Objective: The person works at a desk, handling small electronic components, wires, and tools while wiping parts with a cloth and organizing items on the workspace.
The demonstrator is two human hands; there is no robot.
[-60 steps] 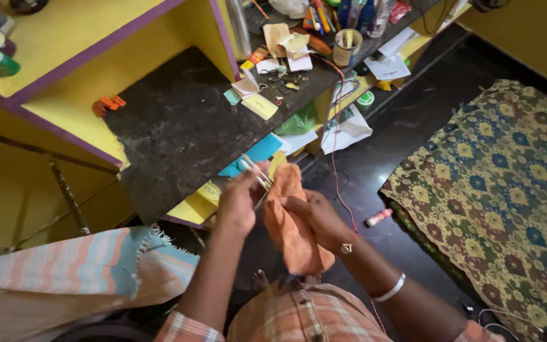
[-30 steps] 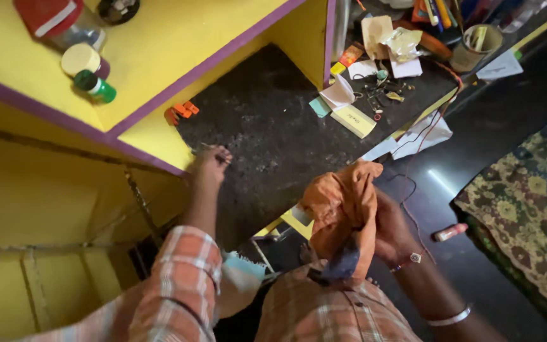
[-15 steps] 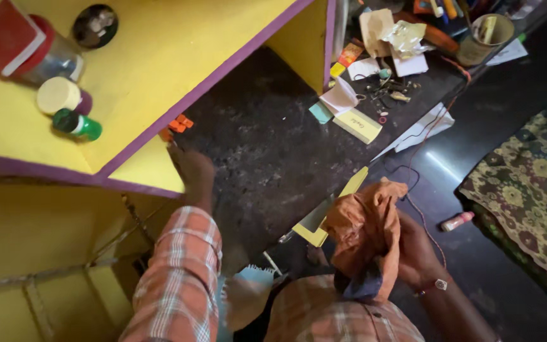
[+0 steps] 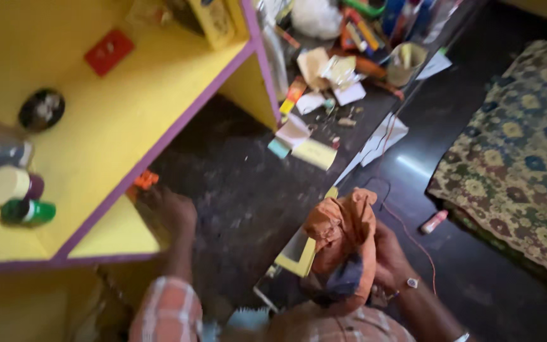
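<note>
- Across the upper left, a yellow shelf with a purple painted edge [image 4: 159, 95] fills most of the view, standing over a dark speckled stone counter [image 4: 248, 190].
- At the right, a patterned floral mat in green and brown [image 4: 514, 158] lies on the dark glossy floor [image 4: 438, 152].
- Low in the middle, a crumpled orange cloth [image 4: 343, 234] is bunched upright, just off the counter's front edge and close to the person's chest; a dark blue patch shows at its lower end.
- Behind the cloth, the right hand [image 4: 390, 259] is closed around it, fingers curled into the folds, a ring and a wrist bangle showing.
- Under the shelf, the left hand [image 4: 169, 212], on a checked sleeve, reaches to the counter; it is blurred, so I cannot tell how far open it is or whether it holds anything. It lies just beside a small orange object [image 4: 147, 179] at the shelf's edge.
- Beside the cloth, a yellow-framed flat piece [image 4: 299, 253] sits on the counter's front edge.
- Farther back, a clutter of papers and small packets [image 4: 330, 82] covers the counter.
- On the shelf's left end stand a cream-lidded jar [image 4: 11, 185] and a small green bottle [image 4: 30, 212], close together.
- On the floor near the mat lies a small pink tube [image 4: 433, 221].
</note>
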